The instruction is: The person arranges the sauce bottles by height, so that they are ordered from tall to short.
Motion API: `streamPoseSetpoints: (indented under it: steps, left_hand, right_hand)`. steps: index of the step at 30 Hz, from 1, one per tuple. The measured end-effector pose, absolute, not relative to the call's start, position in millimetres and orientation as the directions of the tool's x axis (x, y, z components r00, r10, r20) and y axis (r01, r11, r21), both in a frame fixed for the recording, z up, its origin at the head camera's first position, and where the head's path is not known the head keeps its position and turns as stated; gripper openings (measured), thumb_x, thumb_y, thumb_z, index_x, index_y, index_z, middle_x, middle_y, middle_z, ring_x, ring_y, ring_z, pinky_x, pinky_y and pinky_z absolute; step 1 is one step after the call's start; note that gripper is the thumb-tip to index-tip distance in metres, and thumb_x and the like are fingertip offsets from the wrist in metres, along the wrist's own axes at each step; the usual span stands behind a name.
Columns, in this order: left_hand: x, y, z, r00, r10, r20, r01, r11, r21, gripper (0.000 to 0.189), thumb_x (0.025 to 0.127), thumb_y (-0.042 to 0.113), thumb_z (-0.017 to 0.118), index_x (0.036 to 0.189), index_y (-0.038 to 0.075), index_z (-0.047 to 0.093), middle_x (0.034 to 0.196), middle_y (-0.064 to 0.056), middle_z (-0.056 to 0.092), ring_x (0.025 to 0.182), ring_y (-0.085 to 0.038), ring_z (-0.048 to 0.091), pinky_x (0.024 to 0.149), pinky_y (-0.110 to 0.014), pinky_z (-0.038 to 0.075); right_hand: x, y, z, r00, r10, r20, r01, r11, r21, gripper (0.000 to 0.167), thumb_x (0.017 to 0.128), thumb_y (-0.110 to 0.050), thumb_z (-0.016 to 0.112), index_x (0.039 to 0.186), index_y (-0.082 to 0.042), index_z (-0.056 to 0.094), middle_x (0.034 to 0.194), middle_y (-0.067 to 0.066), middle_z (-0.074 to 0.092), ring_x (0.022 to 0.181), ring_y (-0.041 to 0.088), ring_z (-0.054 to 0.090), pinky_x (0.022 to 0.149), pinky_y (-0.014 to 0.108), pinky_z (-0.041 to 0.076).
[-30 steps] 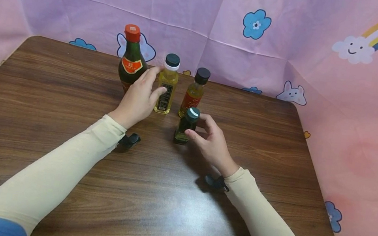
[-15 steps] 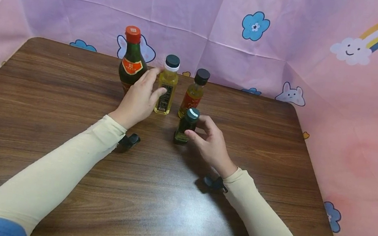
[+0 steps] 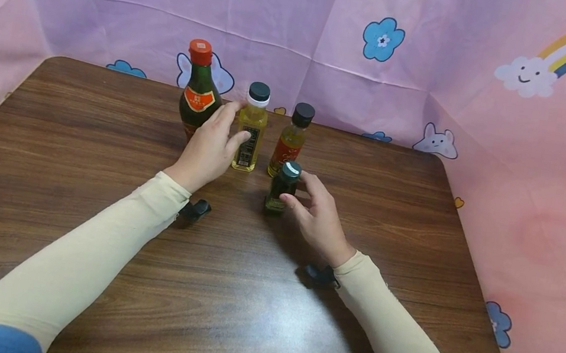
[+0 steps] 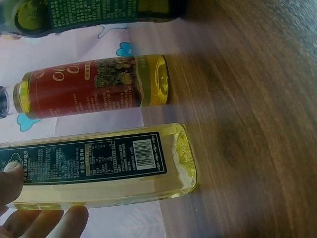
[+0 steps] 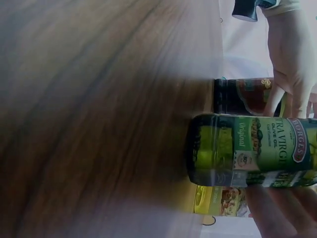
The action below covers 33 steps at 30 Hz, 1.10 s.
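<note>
My left hand (image 3: 206,151) grips a square bottle of pale yellow oil (image 3: 247,145), thumb on its dark label and fingers behind. In the left wrist view this oil bottle (image 4: 114,166) stands upright on the wood. My right hand (image 3: 322,220) holds a small dark-green bottle with a green cap (image 3: 283,187) between thumb and fingers; in the right wrist view, the label of this olive oil bottle (image 5: 270,144) reads as extra virgin. Just behind it stands a red-labelled oil bottle (image 3: 286,150) with a black cap, its lower part partly covered in the head view.
A tall dark bottle with a red cap (image 3: 198,97) stands left of the yellow oil, partly behind my left hand. Black wrist mounts (image 3: 196,211) hang below both sleeves. A patterned cloth (image 3: 282,15) closes off the back and right of the brown table (image 3: 222,311).
The dark-green olive oil bottle in my right hand has shifted slightly to the right in the last half second. My left hand keeps its grip on the yellow oil bottle.
</note>
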<state>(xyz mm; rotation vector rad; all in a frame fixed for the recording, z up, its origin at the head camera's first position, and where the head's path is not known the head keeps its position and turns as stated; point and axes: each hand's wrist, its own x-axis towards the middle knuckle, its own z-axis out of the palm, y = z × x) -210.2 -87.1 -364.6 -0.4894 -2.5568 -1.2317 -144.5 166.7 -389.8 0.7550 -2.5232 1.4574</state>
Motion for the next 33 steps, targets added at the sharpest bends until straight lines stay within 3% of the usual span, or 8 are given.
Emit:
streamPoseSetpoints:
  steps: [9,21,28,33]
  left_hand:
    - [-209.4,-86.5,-362.6,-0.915,0.181,0.360,0.394,0.592,0.703,0.056,0.105,0.017,0.062,0.153,0.004,0.038,0.148,-0.018,0.049,0.134,-0.036,0.053,0.114,-0.054,0.042]
    - [-208.7,-86.5,-363.4,-0.919,0.180,0.351,0.387,0.590,0.708,0.057,0.105,0.018,0.061,0.154,0.003,0.037,0.150,-0.019,0.048,0.135,-0.037,0.052,0.114,-0.055,0.041]
    - [-208.9,-85.5,-364.2,-0.915,0.182,0.360,0.395,0.588,0.706,0.057,0.104,0.017,0.063,0.154,0.003,0.038,0.150,-0.018,0.049,0.136,-0.035,0.052,0.115,-0.053,0.041]
    - [-209.0,-85.6,-364.1,-0.918,0.181,0.353,0.389,0.585,0.712,0.058,0.104,0.016,0.063,0.154,0.003,0.038,0.151,-0.018,0.048,0.136,-0.035,0.052,0.116,-0.052,0.040]
  right_hand:
    - [-148.2,190.2,-378.2,-0.878,-0.292,0.378,-0.474,0.436,-0.765,0.047,0.099,-0.010,0.070,0.143,-0.005,0.055,0.132,0.012,0.063,0.124,0.026,0.063,0.094,0.048,0.058]
    - [-183.2,219.4,-374.1,-0.882,-0.163,0.442,-0.465,0.451,-0.762,0.048,0.100,-0.009,0.067,0.146,-0.003,0.053,0.136,0.018,0.060,0.128,0.033,0.060,0.099,0.051,0.055]
    - [-190.6,210.6,-370.4,-0.916,-0.120,0.383,-0.394,0.454,-0.800,0.048,0.101,-0.001,0.064,0.146,0.006,0.050,0.139,0.029,0.057,0.131,0.044,0.057,0.102,0.057,0.052]
    - [-191.4,206.8,-369.9,-0.922,-0.117,0.369,-0.380,0.452,-0.807,0.048,0.101,-0.001,0.065,0.145,0.006,0.050,0.138,0.029,0.057,0.128,0.045,0.059,0.103,0.056,0.051]
